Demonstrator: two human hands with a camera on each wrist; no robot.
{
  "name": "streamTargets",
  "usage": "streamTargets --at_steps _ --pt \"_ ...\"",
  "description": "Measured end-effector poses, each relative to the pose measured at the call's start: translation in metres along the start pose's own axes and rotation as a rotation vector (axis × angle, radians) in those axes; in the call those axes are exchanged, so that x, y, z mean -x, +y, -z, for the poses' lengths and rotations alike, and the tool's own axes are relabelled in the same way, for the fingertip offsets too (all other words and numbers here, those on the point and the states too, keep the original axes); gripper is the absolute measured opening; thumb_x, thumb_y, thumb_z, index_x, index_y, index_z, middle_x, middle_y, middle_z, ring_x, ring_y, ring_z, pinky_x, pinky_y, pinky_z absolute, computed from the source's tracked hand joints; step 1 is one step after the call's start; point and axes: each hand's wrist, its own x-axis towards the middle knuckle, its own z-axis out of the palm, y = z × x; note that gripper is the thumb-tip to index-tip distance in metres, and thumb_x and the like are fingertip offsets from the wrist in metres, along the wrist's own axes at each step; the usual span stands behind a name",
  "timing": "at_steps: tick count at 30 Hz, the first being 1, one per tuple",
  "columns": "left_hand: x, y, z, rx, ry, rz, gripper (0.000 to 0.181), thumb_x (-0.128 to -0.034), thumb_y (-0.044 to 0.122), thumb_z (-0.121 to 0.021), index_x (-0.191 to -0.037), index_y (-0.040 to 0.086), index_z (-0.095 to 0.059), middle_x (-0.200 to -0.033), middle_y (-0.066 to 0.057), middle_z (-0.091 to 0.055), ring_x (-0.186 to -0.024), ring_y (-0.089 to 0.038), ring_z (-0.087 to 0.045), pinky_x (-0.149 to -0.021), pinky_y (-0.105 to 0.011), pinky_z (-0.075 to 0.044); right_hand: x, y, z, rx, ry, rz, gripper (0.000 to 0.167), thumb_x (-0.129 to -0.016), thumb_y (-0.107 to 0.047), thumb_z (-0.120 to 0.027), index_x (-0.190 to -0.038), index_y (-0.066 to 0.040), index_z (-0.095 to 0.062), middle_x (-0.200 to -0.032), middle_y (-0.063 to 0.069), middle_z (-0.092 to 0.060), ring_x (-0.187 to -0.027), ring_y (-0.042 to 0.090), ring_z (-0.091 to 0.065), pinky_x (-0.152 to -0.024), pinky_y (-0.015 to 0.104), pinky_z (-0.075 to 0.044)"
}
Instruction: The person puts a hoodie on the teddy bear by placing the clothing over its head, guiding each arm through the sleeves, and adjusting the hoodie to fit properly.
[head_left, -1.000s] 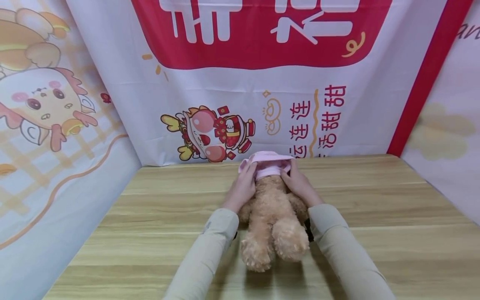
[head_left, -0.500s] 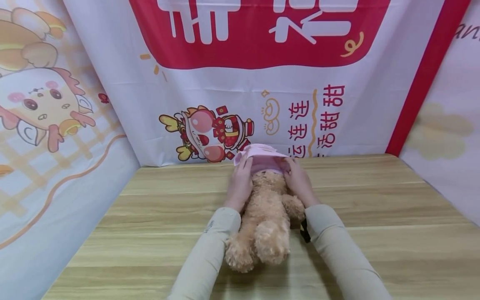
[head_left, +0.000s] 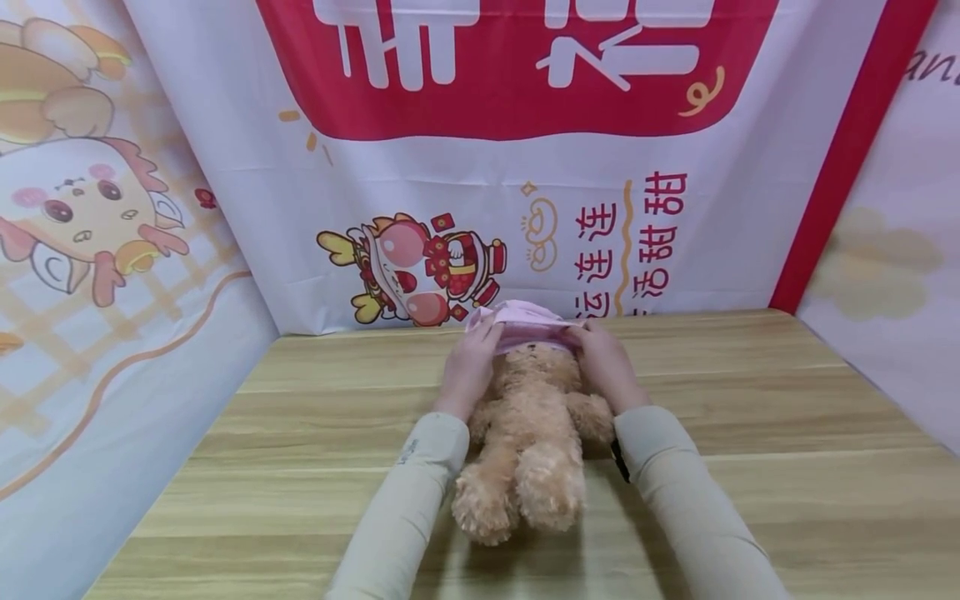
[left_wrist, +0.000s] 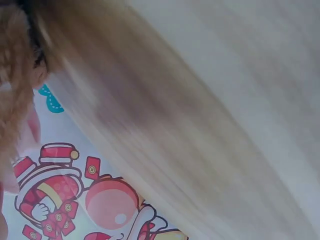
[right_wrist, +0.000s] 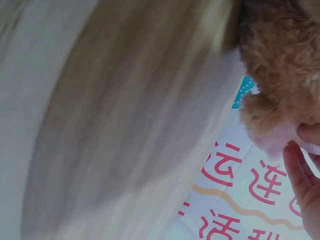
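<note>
A light-brown plush teddy bear (head_left: 534, 412) lies on its back on the wooden table, legs toward me. Over the top of its head sits a pink hat (head_left: 525, 313), its brim turned toward me. My left hand (head_left: 470, 360) pinches the brim's left side. On the right side, my right hand (head_left: 604, 358) holds the brim between thumb and fingers. The bear's nose shows just under the brim; its eyes are hidden. In the right wrist view, curly fur and pink cloth (right_wrist: 275, 140) appear beside my fingertips. Only fur (left_wrist: 12, 100) and a bit of hand show at the left wrist view's edge.
The wood-grain table (head_left: 315, 467) spreads around the bear. A white and red printed cloth (head_left: 420, 167) hangs right behind the table's back edge, close to the hat. Printed side panels stand at left (head_left: 97, 275) and right (head_left: 892, 275).
The bear's body and legs have shifted left and its face now shows more under the brim. The hat rose and tipped back, then came slightly down. Both hands have kept hold of the brim.
</note>
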Motion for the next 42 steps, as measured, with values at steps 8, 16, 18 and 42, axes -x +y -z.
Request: streamTargets --at_steps 8,16,18,42 --pt "0.0 0.001 0.001 -0.018 0.05 -0.038 0.042 -0.0834 -0.009 -0.061 -0.123 0.005 -0.059 -0.137 -0.013 -0.055 -0.117 -0.033 -0.06 -0.086 -0.041 -0.056 0.001 0.003 0.003 0.045 -0.001 0.037 0.023 -0.086 0.002 -0.062 -0.107 -0.006 -0.065 -0.102 0.019 -0.058 -0.088 0.036 -0.06 -0.076 0.049 -0.052" --pt "-0.003 -0.002 -0.008 -0.205 0.031 -0.161 0.036 -0.0854 0.001 -0.063 -0.12 0.007 -0.059 -0.135 -0.008 -0.057 -0.077 -0.023 -0.067 -0.058 -0.031 -0.055 -0.001 0.006 -0.001 0.22 -0.029 0.098 0.02 -0.085 -0.005 -0.066 -0.104 -0.002 -0.061 -0.114 0.023 -0.06 -0.096 0.04 -0.061 -0.079 0.05 -0.054" --pt "-0.002 -0.002 -0.01 -0.195 -0.025 -0.151 0.033 -0.0888 -0.001 -0.058 -0.12 0.008 -0.057 -0.135 -0.008 -0.057 -0.071 -0.022 -0.066 -0.051 -0.031 -0.053 0.0 0.008 -0.004 0.231 -0.069 0.095 0.018 -0.087 -0.002 -0.062 -0.105 -0.002 -0.06 -0.117 0.022 -0.061 -0.098 0.04 -0.062 -0.08 0.051 -0.054" --pt "0.002 -0.009 -0.02 0.132 -0.438 0.055 0.039 -0.0956 -0.003 -0.047 -0.132 0.011 -0.049 -0.138 -0.009 -0.054 -0.119 -0.027 -0.058 -0.096 -0.042 -0.051 -0.001 0.015 -0.011 0.061 -0.413 0.034 0.029 -0.078 0.008 -0.067 -0.106 0.001 -0.064 -0.106 0.021 -0.067 -0.102 0.037 -0.062 -0.09 0.049 -0.05"
